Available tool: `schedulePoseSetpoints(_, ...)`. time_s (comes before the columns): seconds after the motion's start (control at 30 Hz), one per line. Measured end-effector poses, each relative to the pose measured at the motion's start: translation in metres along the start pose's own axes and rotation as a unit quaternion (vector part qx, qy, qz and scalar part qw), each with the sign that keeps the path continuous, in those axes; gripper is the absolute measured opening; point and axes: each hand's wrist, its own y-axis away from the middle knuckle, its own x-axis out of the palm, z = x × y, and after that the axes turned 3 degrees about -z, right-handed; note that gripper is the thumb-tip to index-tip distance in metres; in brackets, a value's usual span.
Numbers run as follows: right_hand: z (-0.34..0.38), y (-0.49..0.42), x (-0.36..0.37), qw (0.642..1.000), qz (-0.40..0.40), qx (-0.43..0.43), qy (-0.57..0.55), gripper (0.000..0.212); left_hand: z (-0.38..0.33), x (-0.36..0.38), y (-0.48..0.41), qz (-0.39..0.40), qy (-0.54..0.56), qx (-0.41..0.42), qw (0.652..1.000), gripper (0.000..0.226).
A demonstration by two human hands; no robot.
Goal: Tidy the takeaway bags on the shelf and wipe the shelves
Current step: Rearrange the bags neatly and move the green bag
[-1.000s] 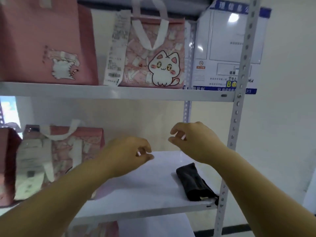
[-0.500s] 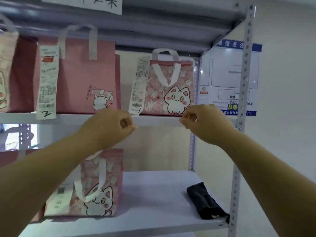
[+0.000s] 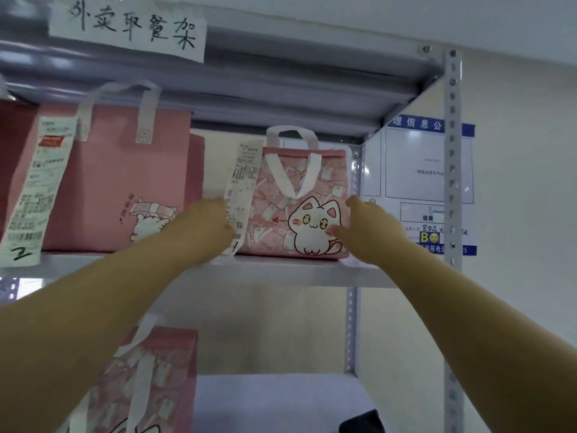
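A small pink takeaway bag with a white cat (image 3: 299,195) stands at the right end of the upper shelf (image 3: 281,270), with a long receipt (image 3: 245,179) hanging off its left corner. My left hand (image 3: 209,226) is at the bag's left side, its fingers curled in behind the receipt. On the bag's right side is my right hand (image 3: 371,229), thumb on the front by the cat and fingers round the edge. A larger plain pink bag (image 3: 125,170) stands to the left. A black cloth (image 3: 362,423) lies on the lower shelf (image 3: 274,401).
Another cat bag (image 3: 156,370) stands on the lower shelf at the left. A receipt marked 2 (image 3: 34,189) hangs over the upper shelf's edge. The perforated metal post (image 3: 452,182) rises at the right, and a notice board (image 3: 415,170) hangs on the wall behind. A handwritten label (image 3: 128,26) is taped to the top.
Both hands have risen from in front of the lower shelf to the upper shelf and closed in on either side of the small cat bag. The view has tilted upward.
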Motion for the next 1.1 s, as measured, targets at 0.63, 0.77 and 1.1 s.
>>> schedulePoseSetpoints(0.63, -0.038, -0.039, 0.042, 0.991, -0.018, -0.011, -0.13, 0.058, 0.005, 0.04, -0.041, -0.023, 0.138, -0.046, 0.989, 0.015)
schedulePoseSetpoints(0.77, -0.041, -0.026, 0.031, 0.98, -0.075, 0.008, -0.182, 0.065, 0.001, 0.03, -0.025, -0.073, 0.177, -0.025, 0.981, 0.017)
schedulePoseSetpoints(1.1, -0.033, 0.065, -0.037, 0.958, -0.148, 0.01, -0.246, 0.058, -0.015, -0.02, 0.056, -0.134, 0.247, 0.04, 0.959, 0.019)
